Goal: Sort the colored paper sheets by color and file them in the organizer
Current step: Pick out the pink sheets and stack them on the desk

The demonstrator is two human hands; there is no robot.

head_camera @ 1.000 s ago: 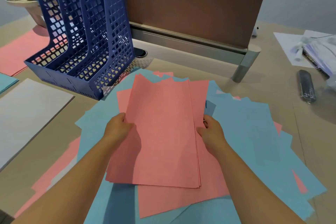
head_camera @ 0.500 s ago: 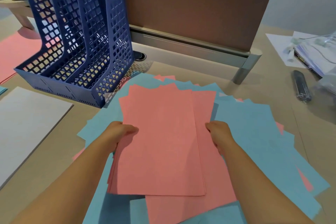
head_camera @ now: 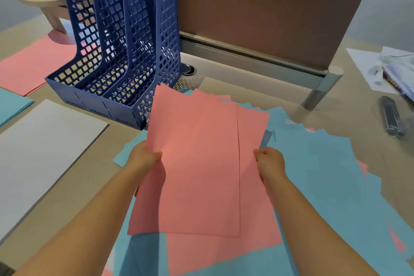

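Far left on the desk (head_camera: pixel 224 87) lies a flat pink pile (head_camera: pixel 33 65), with the edge of a blue pile (head_camera: pixel 11 105) just in front of it and a white stack (head_camera: pixel 42 152) nearer me. Behind the pink pile stands a pale stand (head_camera: pixel 44 6) carrying things I cannot make out. Next comes the organizer (head_camera: pixel 121 51), a blue mesh rack with three slots (I can see no paper in any of them), its open fronts facing me and to the left. My left hand (head_camera: pixel 143 157) grips the left edge of the pink sheets (head_camera: pixel 197 163), thumb on top, fingers hidden underneath. I hold the sheets raised and tilted, their far corner overlapping the organizer's front right corner in my view; whether they touch it I cannot tell. My right hand (head_camera: pixel 270 162) is curled round their right edge. Under and around them spreads a loose mess of blue sheets (head_camera: pixel 324 175) with more pink ones mixed in, covering the desk in front of the organizer. A brown divider (head_camera: pixel 268 13) runs along the back of the desk, just behind the organizer. To the right, well clear of the mess, lies a dark stapler-like thing (head_camera: pixel 392 116), and beyond it white papers (head_camera: pixel 367 67) with a blurred bundle on top
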